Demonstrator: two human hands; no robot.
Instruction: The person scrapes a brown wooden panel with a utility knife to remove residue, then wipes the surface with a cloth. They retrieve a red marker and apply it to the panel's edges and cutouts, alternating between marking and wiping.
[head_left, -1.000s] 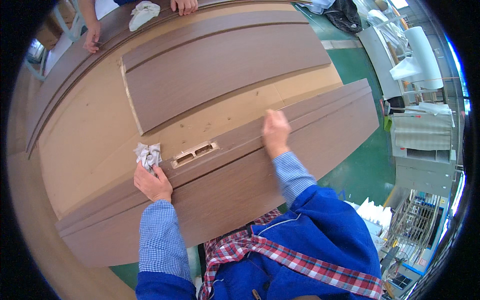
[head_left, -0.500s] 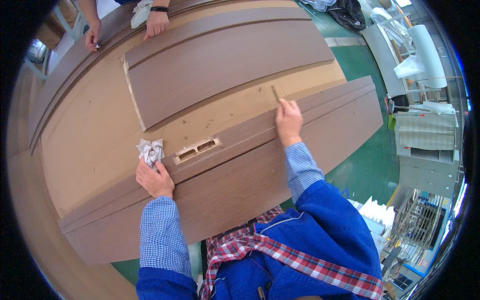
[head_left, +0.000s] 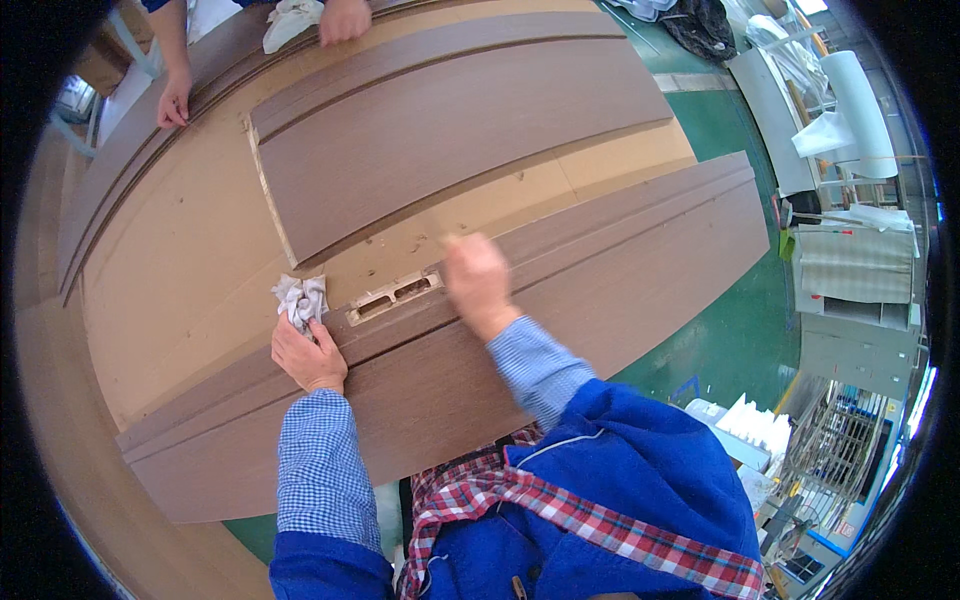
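A long brown wooden panel [head_left: 620, 270] with grooves along its length lies in front of me. Two slots are cut side by side in a pale recess [head_left: 395, 298] at its far edge. Left of that recess, my left hand [head_left: 308, 357] rests on the panel, its fingers closed on a crumpled white rag [head_left: 300, 300]. My right hand [head_left: 478, 283], smeared by motion, is just right of the recess near the panel's far edge. It is closed round a thin, short stick-like tool, of which only a blurred tip shows now.
A second brown panel [head_left: 460, 130] lies beyond on the tan board [head_left: 190, 240], with small crumbs of debris nearby. At the far left, a co-worker's hands [head_left: 174, 100] are over another brown panel [head_left: 90, 220]. A white roll [head_left: 858, 115] and shelving stand right.
My right hand has swept left along the panel's far edge toward the recess with the stick-like tool. My left hand and rag have stayed put. The co-worker's hands have shifted.
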